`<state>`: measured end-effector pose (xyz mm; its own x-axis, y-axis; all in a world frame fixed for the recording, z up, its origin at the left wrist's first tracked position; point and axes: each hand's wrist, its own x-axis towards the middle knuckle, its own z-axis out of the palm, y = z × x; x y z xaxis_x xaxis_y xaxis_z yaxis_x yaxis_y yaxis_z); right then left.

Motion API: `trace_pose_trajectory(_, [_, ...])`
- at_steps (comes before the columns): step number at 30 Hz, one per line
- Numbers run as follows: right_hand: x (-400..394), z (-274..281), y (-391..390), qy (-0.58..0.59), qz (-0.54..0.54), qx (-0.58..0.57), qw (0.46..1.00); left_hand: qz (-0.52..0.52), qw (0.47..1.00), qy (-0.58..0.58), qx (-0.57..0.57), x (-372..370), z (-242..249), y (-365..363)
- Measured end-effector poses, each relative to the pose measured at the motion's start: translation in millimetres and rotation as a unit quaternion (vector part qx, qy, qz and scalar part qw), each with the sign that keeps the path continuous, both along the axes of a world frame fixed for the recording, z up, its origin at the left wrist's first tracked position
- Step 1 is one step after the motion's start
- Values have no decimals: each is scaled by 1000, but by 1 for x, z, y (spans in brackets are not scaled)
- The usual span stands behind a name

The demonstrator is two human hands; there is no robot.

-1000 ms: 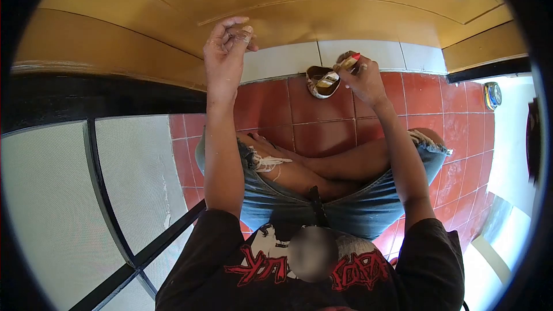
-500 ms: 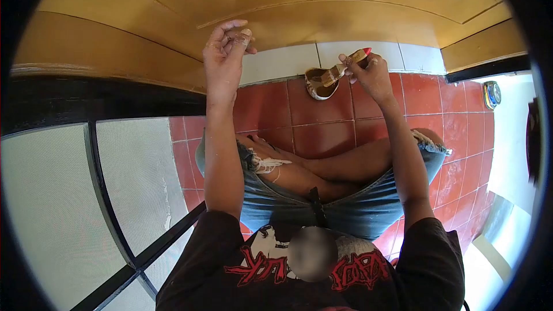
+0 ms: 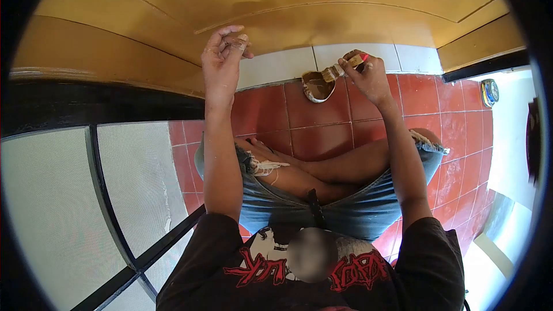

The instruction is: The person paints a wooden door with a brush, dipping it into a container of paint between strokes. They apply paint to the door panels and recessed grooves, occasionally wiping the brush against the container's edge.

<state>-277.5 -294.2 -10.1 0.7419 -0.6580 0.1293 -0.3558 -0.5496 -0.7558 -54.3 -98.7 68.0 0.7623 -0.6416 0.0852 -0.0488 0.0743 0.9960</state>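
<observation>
My right hand grips a paintbrush by its handle, which ends in a red tip. Its flat bristles, coated in brown, overlap the upper right rim of a small white container. Brown paint lies inside that container, which stands on the red floor tiles. Raised on the left, my left hand has loosely bent fingers apart from the thumb and holds nothing. Pale smears mark its fingertips. Behind it rises a yellow-brown panelled surface.
White tiles run along the base of the panelled surface. Red floor tiles spread around my crossed legs. A small round tin stands at the far right. To the left is a black-framed panel with pale mesh.
The brush has tilted flatter in my right hand, and its bristles have risen from over the paint toward the container's rim. My left hand stays nearly in place.
</observation>
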Motion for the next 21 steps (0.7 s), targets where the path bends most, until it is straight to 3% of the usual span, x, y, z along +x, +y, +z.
trace_pose_trajectory(3, [0, -2, -1, -64, -14, 13, 998, 0, 1000, 10, -8, 0, 0, 1])
trace_pose_trajectory(6, [-4, 7, -7, -6, -23, 47, 999, -2, 1000, 1, -10, 0, 1, 1])
trace_pose_trajectory(10, [-4, 3, -5, -15, -18, 78, 997, -1, 1000, 1, -4, 0, 1, 0])
trace_pose_trajectory(13, [-4, -2, -6, -4, -3, 16, 1000, 2, 1000, 2, 5, -1, 2, 1])
trace_pose_trajectory(18, [-2, -5, -5, -69, -18, 58, 996, -2, 1000, -1, -8, 0, 2, 2])
trace_pose_trajectory(21, [0, -7, 1, -39, -10, 56, 998, -4, 1000, 6, -2, -1, 3, 0])
